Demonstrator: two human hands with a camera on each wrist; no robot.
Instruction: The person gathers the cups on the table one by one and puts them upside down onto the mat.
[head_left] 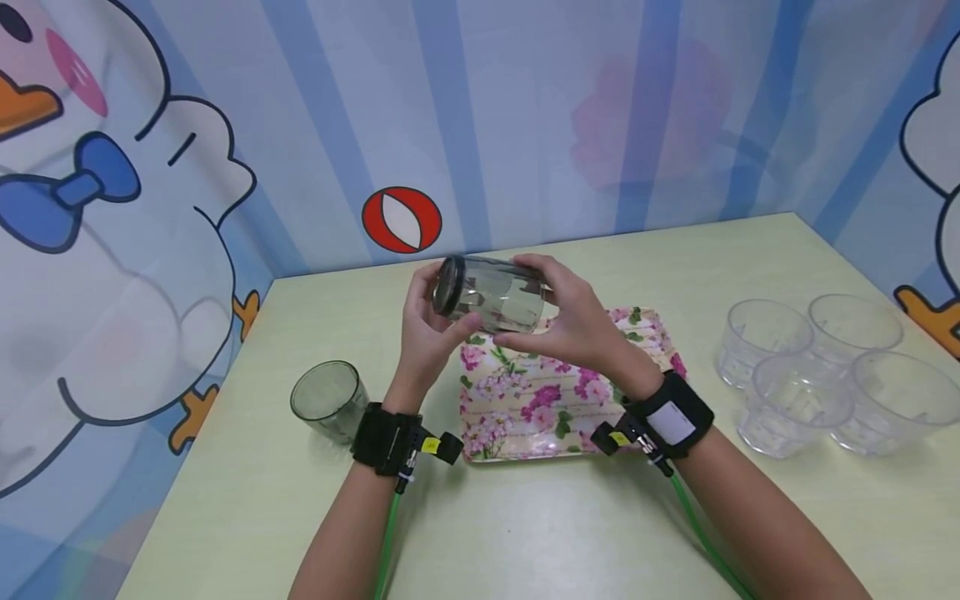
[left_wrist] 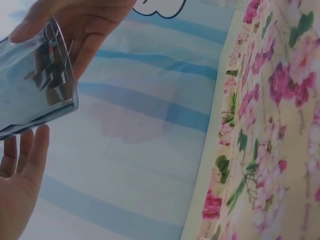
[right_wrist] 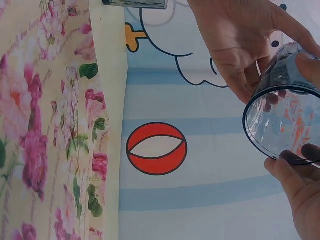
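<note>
A grey-tinted glass tumbler point(head_left: 495, 292) lies sideways in the air above the far part of the floral tray point(head_left: 510, 417). My left hand point(head_left: 431, 337) grips its darker end, thumb in front and fingers behind. At the opposite end my right hand point(head_left: 577, 321) holds it, thumb underneath and fingers over the top. In the right wrist view the tumbler's round rim point(right_wrist: 246, 125) faces down and left, with fingertips of the right hand point(right_wrist: 295, 187) at its edge. The left wrist view has its glass wall point(left_wrist: 25, 95) between both hands.
A second grey tumbler point(head_left: 322, 417) stands upright on the pale table point(head_left: 525, 533), left of my left wrist. Several clear cups point(head_left: 798, 417) are grouped at the right. Behind the table rises a printed backdrop point(head_left: 510, 125). Green cables point(head_left: 386, 542) trail from both wrist cameras.
</note>
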